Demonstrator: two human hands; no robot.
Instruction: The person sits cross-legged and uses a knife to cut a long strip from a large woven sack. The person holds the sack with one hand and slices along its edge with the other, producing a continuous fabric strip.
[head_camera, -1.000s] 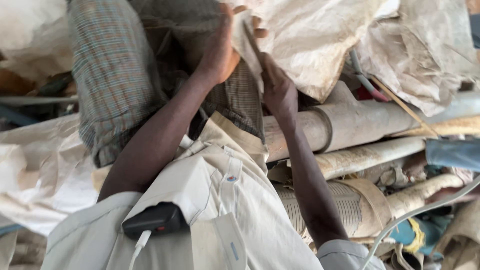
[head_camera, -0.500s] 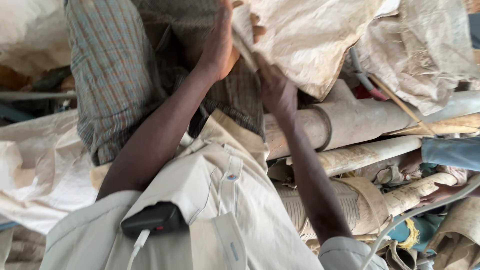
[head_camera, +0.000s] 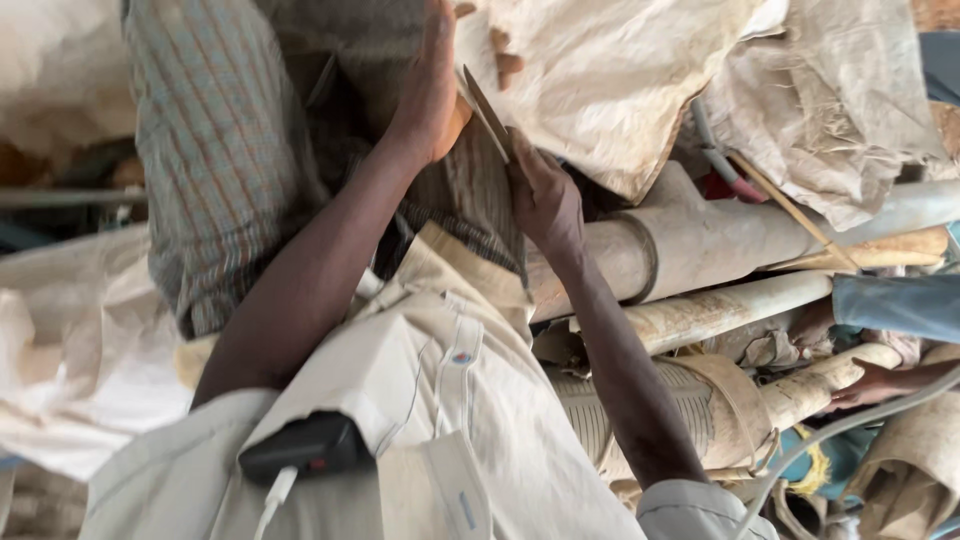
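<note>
— What sort of place is this, and what lies under the hands?

— A crowded heap, not a bare surface; pale woven sacks (head_camera: 620, 90) hang along the top and right, another sack (head_camera: 70, 350) spreads at the left, and three grey pipes (head_camera: 700, 240) lie stacked at the right, running from the middle out towards the right edge; a checked cloth (head_camera: 220, 170) drapes at the upper left.

— And the person?

— A cream shirt (head_camera: 400, 400) fills the lower middle, with one black device (head_camera: 305, 447) clipped to it and a white cable (head_camera: 272, 495) leading off; two bare forearms reach upward.

— What do the hands hold?

— The left hand (head_camera: 430, 90) is raised with its palm flat against a thin flat blade-like strip (head_camera: 487, 112); its fingertips curl over the sack edge at the top; the right hand (head_camera: 545, 200) sits just below, fingers closed about the strip's lower end.

— Which way does the strip run?

— One strip; its long axis slants from upper left down to lower right, between the two hands, just in front of the hanging sack; whether it has a point I cannot tell.
</note>
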